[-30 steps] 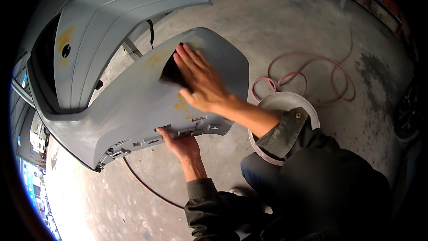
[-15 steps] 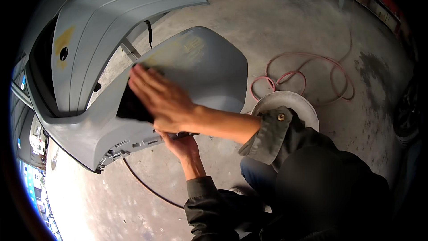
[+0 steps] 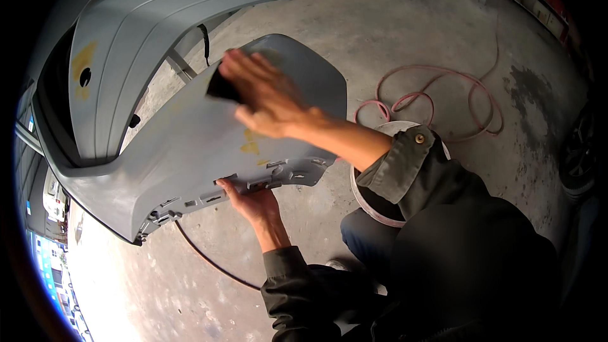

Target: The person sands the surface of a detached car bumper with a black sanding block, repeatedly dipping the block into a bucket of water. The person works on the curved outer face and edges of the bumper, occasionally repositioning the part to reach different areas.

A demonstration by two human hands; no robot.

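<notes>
A grey car bumper [image 3: 171, 145] stretches across the left and middle, with yellowish patches on its face. My right hand [image 3: 266, 98], slightly blurred, lies over a black sheet [image 3: 221, 87] that looks like sandpaper. It presses this sheet against the bumper's upper face, fingers toward the upper edge. Below, my left hand [image 3: 254, 206] grips the slotted lower edge of the bumper, thumb on the near face and the other fingers mostly hidden beneath.
Behind the bumper stands another grey ribbed panel [image 3: 152, 19] with a round hole. A pale round bucket [image 3: 361, 193] sits by my knee, partly under my right sleeve. A reddish hose [image 3: 437, 69] lies coiled on the concrete floor [image 3: 354, 19]. At far right is a dark wheel [image 3: 579, 152].
My right hand and the black sheet have slid up and to the right across the bumper, uncovering yellowish marks lower down. My left hand keeps its hold on the lower edge.
</notes>
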